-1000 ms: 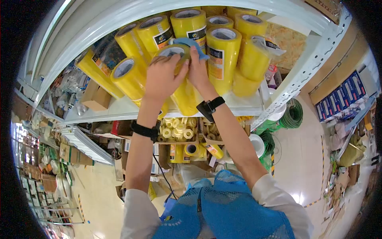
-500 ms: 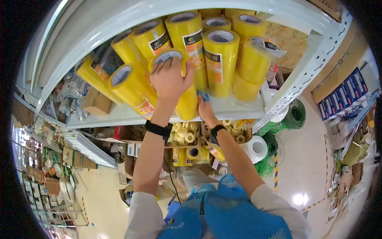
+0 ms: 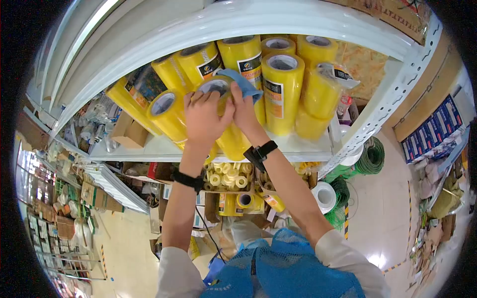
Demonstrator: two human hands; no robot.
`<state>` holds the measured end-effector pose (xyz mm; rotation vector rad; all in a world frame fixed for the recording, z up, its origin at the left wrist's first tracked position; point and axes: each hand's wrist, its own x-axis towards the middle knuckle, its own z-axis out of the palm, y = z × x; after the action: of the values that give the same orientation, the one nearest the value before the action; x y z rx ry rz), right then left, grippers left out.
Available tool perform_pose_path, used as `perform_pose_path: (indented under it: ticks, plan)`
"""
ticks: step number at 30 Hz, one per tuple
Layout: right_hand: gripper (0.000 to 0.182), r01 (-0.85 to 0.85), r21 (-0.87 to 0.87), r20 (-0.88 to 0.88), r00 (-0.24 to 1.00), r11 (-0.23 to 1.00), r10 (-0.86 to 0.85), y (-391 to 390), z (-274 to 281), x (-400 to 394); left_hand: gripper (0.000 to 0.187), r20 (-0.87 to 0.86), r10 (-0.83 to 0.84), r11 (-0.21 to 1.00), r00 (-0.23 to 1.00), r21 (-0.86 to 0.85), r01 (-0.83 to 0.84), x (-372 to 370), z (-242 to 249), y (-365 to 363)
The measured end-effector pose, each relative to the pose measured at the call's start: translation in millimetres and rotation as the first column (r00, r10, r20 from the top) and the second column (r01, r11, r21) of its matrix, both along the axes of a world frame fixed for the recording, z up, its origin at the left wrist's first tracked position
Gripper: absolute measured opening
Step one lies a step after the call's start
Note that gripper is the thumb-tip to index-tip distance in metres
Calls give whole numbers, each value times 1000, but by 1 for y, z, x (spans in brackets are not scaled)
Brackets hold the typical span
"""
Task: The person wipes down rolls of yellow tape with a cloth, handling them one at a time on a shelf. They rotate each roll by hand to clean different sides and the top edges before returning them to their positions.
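Gripping a smooth yellow tape roll (image 3: 232,141) by its round top, the person's left hand (image 3: 204,116) curls its fingers over the rim, while the right hand (image 3: 244,111) holds a bunched blue cloth (image 3: 244,83) at the roll's upper side. The roll tilts at the front of a white shelf (image 3: 308,157), among other glossy cylindrical rolls (image 3: 294,87), some with printed labels (image 3: 274,97). Below, pale rings (image 3: 230,176) fill a cardboard box (image 3: 226,189); beyond the perforated post (image 3: 389,102), a shiny floor (image 3: 377,218) bears striped lines (image 3: 410,208).

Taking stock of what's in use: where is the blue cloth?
In the head view, above centre, the blue cloth is in the right hand, at the right side of the top of the yellow roll the left hand holds.
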<state>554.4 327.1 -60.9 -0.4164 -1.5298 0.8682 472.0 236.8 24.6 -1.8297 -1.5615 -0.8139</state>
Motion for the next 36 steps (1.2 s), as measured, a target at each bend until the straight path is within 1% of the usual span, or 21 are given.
perform_pose_path:
  ticks: [1,3,4,5,6,7,8,11,14,17,18,20,23,24,26,29,30,32,34,35,36]
  plan:
    - [41,28,2,-14,1000,1000,-28,5,-3,-3,34,-1,0,1000,1000,2,0,11,3,-1]
    - [44,163,-23,183,971,986,-156,6,-24,1,39,-54,236,969,970,-61,-239,35,5,-5]
    - [45,204,-25,250,949,979,-191,7,-38,3,39,-50,240,968,969,-62,-243,45,5,-1]
    - [46,4,-217,136,990,976,27,5,-54,8,42,-32,290,955,957,-57,-291,54,5,5]
    - [47,-38,-335,154,984,942,95,7,-100,8,44,-14,334,941,942,-60,-334,61,4,10]
    - [48,-68,-448,167,973,891,158,9,-145,9,44,-10,330,941,944,-71,-330,64,1,14]
    - [48,78,-480,349,931,874,109,13,-198,8,42,1,302,953,953,-19,-302,67,-2,20]
    - [47,96,-466,257,966,880,30,-25,-168,37,38,29,215,974,976,62,-216,70,-1,27]
    - [48,170,-634,381,917,754,114,-41,-151,51,34,68,99,986,993,129,-107,56,-7,32]
    - [44,68,-669,241,962,740,130,-48,-146,60,26,83,-9,970,996,245,-11,35,-13,39]
    - [41,115,-605,426,883,788,198,-51,-148,62,22,78,-52,956,996,293,27,28,-13,39]
    - [41,146,-532,595,766,834,245,-50,-150,62,19,131,-89,956,987,288,48,16,-17,36]
    - [45,55,-520,413,890,853,195,-52,-88,57,17,214,-148,966,966,239,95,11,-18,31]
    - [43,-6,-384,157,985,923,72,-51,-63,48,18,241,-165,973,957,199,117,11,-16,30]
    - [42,-21,-223,-129,992,975,-8,-41,-26,45,18,301,-204,972,931,176,156,13,-15,28]
    - [41,67,-123,-50,996,990,-74,-28,16,44,18,387,-284,958,877,147,245,13,-11,30]
    - [40,49,-166,-47,997,985,-57,-29,25,45,18,416,-328,944,848,130,302,11,-11,30]
    - [40,30,-206,-42,998,978,-39,-28,24,50,17,408,-317,948,856,119,294,6,-13,33]
    - [39,-78,-448,89,987,890,131,-18,-6,52,17,399,-313,950,862,114,292,7,-14,34]
    - [39,4,-281,13,1000,960,-1,-20,-29,50,17,371,-318,948,873,155,279,12,-13,32]
    - [40,170,-102,74,984,980,-163,-13,-87,42,16,343,-322,944,883,193,269,15,-13,30]
